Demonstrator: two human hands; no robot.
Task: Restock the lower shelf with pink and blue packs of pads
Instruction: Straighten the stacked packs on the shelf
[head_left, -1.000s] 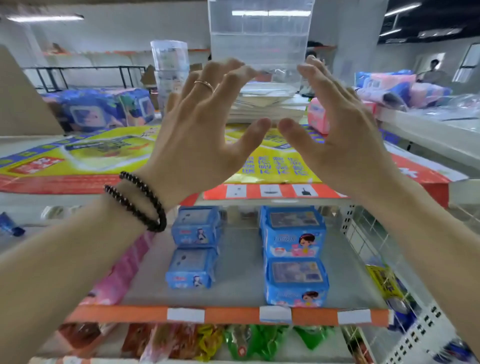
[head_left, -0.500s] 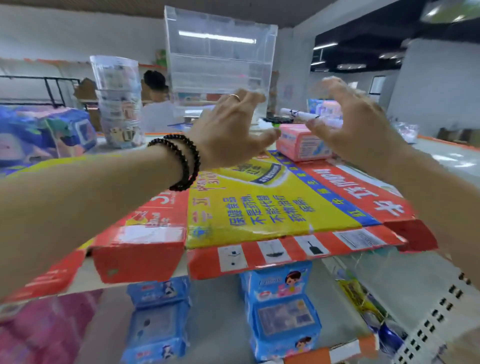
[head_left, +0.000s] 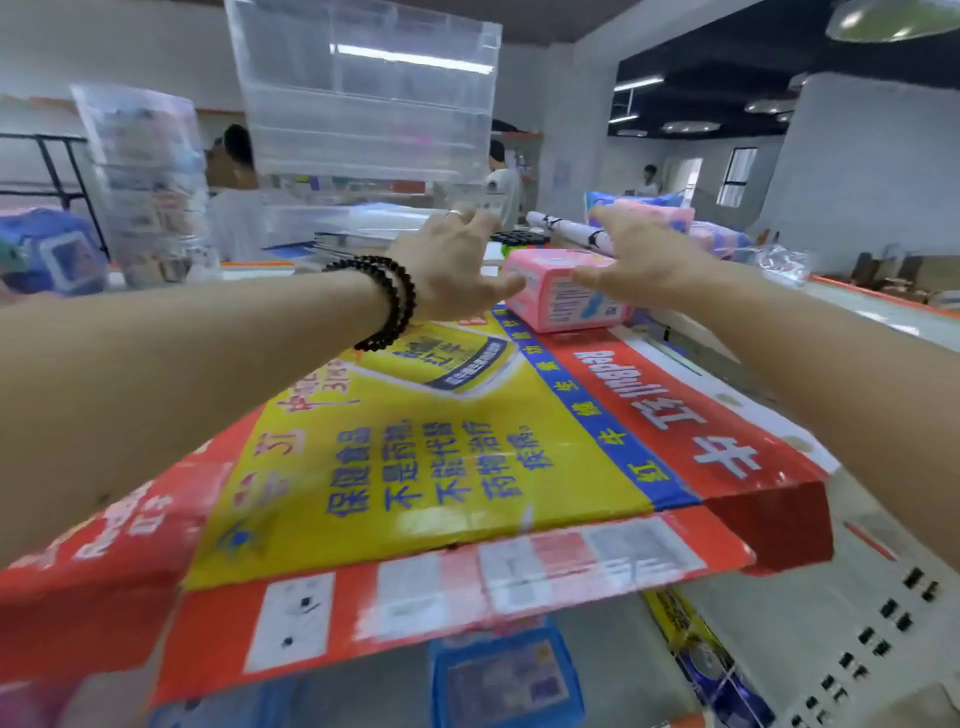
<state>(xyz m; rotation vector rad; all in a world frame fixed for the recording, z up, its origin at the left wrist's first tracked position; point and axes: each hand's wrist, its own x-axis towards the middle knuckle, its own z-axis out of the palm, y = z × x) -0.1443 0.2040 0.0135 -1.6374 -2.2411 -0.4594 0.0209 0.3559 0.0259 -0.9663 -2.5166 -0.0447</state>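
Observation:
A pink pack of pads (head_left: 566, 299) lies on the top shelf at the far end of a flattened cardboard. My left hand (head_left: 452, 265) is at its left side with fingers spread, the thumb at the pack's near left corner. My right hand (head_left: 641, 260) reaches over its right side, also spread, the thumb resting on the pack's top. Neither hand grips it. More pink and blue packs (head_left: 660, 218) lie piled behind my right hand. On the lower shelf (head_left: 613, 654) a blue pack (head_left: 509, 680) shows under the cardboard's edge.
A flattened red and yellow cardboard (head_left: 415, 467) covers the top shelf and overhangs the lower one. A clear drawer unit (head_left: 363, 104) and stacked clear cups (head_left: 140, 171) stand behind. A perforated white panel (head_left: 883, 623) bounds the right. People stand in the background.
The view has tilted up from the lower shelf to the top shelf. Both hands have reached forward and come down on either side of the pink pack.

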